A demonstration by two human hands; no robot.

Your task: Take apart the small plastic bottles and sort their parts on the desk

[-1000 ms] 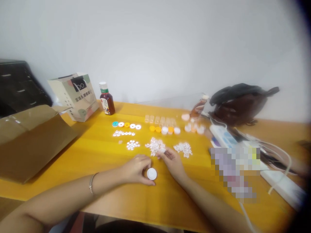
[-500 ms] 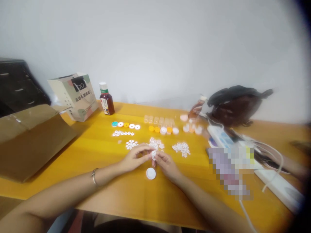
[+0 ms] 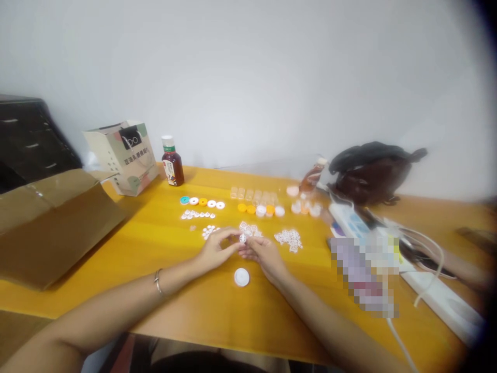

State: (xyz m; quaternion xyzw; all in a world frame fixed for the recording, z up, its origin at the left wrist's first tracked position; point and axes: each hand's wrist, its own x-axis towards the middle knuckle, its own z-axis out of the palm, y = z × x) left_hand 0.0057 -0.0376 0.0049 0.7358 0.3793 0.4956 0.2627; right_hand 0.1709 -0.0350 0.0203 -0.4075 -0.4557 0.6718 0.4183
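Between my two hands is a small round white plastic piece (image 3: pixel 243 238), its face marked by dark gaps. My left hand (image 3: pixel 217 251) pinches it from the left with thumb and forefinger. From the right, the fingertips of my right hand (image 3: pixel 264 255) close on it too. Just below them on the table lies a white round lid (image 3: pixel 241 277). Beyond my fingers are piles of white openwork pieces (image 3: pixel 250 228), with another pile (image 3: pixel 289 240) to the right. Small white discs (image 3: pixel 210 231) sit behind my left hand, partly hidden by it.
Rows of coloured caps (image 3: pixel 203 202), orange and white caps (image 3: pixel 260 210) and clear cups (image 3: pixel 256 196) stand farther back. A bottle (image 3: pixel 173 163), paper bag (image 3: pixel 134 160) and cardboard box (image 3: pixel 58 223) are left. A power strip (image 3: pixel 438 295), cables and dark bag (image 3: pixel 373 173) lie right.
The white piece has turned in my fingers and moved slightly up. My right hand has shifted its fingers around it. The view has moved a little.
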